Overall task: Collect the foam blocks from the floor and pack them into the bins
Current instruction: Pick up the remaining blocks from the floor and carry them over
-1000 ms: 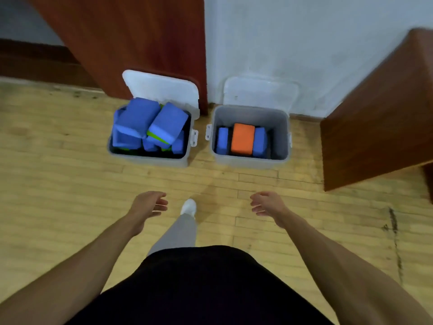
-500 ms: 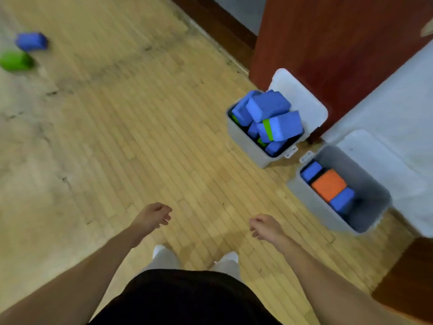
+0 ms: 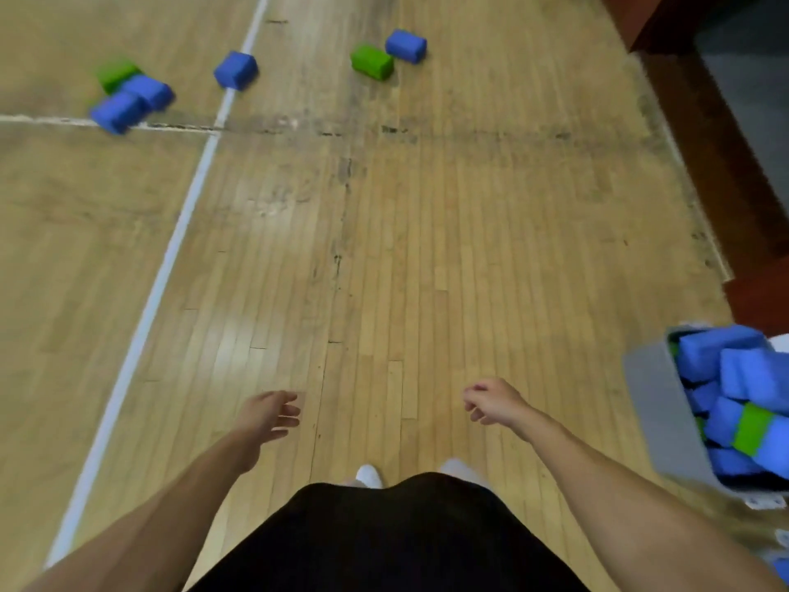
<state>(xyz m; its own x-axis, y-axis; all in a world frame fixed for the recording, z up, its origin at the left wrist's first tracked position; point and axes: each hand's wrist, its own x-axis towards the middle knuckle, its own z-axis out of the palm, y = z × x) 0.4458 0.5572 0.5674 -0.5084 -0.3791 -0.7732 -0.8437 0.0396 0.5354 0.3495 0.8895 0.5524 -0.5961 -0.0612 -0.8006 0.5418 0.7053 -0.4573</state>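
Note:
Several foam blocks lie far ahead on the wooden floor: a blue block (image 3: 406, 45) beside a green block (image 3: 371, 62), a lone blue block (image 3: 235, 70) on the white line, and at far left a green block (image 3: 116, 74) with two blue blocks (image 3: 132, 101) against it. A grey bin (image 3: 659, 410) at the right edge is heaped with blue and green blocks. My left hand (image 3: 269, 414) and my right hand (image 3: 495, 401) hang low in front of me, both empty with fingers loosely apart.
A white painted line (image 3: 170, 249) runs down the floor at left. Dark red wood panelling (image 3: 721, 134) borders the floor on the right. My white shoes (image 3: 369, 475) show above the black shorts. A corner of a second bin (image 3: 782, 564) peeks in at bottom right.
My view has swung left, away from the two bins. The full bin has slid to the right edge, and the scattered blocks have come into view ahead. Both hands stay empty.

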